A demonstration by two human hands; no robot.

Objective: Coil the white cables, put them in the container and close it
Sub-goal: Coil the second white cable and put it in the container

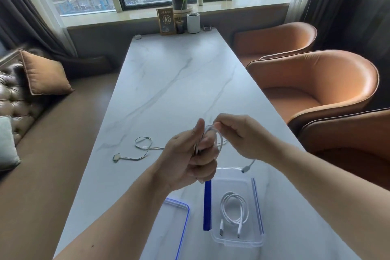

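Note:
My left hand point(190, 158) is closed around loops of a white cable point(219, 141) held above the table. My right hand point(238, 135) pinches the same cable at the top of the loop. Its free plug end point(246, 168) dangles over the far edge of the clear container point(258, 238). One coiled white cable point(234, 211) lies inside the container, which stands open with blue latches on both sides. Its blue-rimmed lid point(179, 228) lies on the table to the left. Another white cable point(139, 148) lies loose on the table, left of my hands.
The marble table point(168, 82) runs toward a window. A sign, a white cup and a plant pot point(193, 23) stand at its far end. Orange chairs point(312, 91) line the right side, and a brown sofa with cushions point(42, 74) is on the left.

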